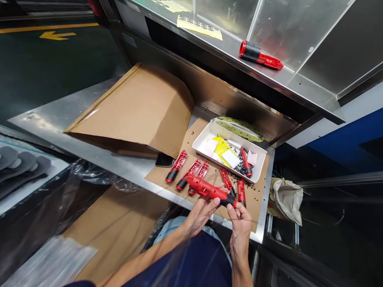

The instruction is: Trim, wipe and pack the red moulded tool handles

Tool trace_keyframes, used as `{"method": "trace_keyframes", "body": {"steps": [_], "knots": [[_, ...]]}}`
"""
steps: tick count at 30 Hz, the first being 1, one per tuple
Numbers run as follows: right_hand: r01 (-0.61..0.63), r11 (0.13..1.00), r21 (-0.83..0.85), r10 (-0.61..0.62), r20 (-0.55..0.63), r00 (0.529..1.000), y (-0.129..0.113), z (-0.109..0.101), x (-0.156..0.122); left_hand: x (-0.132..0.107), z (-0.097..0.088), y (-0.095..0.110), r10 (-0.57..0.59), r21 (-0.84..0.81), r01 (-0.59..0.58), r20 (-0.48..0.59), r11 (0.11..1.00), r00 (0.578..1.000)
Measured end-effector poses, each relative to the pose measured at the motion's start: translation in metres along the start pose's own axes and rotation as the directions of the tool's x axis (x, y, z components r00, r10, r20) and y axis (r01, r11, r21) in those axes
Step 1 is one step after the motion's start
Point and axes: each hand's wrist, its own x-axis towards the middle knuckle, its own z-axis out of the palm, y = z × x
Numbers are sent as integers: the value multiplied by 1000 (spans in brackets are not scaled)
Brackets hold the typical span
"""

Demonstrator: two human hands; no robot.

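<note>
Both hands hold one red plastic tool housing [209,189] with a black collar, tilted above the front of the bench. My left hand [202,211] wraps its fingers beneath the middle of the body. At the collar end, my right hand [239,217] pinches with thumb and fingers. Under and around the held piece lie several red and black housing parts [176,165] on a cardboard sheet [158,177]. Another red part [241,191] rests just beyond my right hand.
A white tray [200,145] holds packets, small black pieces and a red part. Behind it lies a green zip pouch [239,128]. To the left stands a large cardboard box [137,107]. On the metal shelf above sit a red-black housing [259,55] and a yellow sheet [199,27].
</note>
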Motion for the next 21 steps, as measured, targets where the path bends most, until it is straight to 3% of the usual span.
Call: {"method": "trace_keyframes", "body": {"steps": [7, 14, 21], "knots": [[-77, 995, 70, 76, 20, 997, -9, 8, -2, -2, 0, -3, -18, -22, 18, 3, 1000, 1000], [-75, 992, 102, 72, 36, 997, -11, 9, -1, 0, -1, -4, -24, -6, 24, -13, 1000, 1000], [-32, 998, 47, 33, -24, 999, 4, 9, 5, -4, -2, -2, 151, 268, -149, 15, 952, 988]]}}
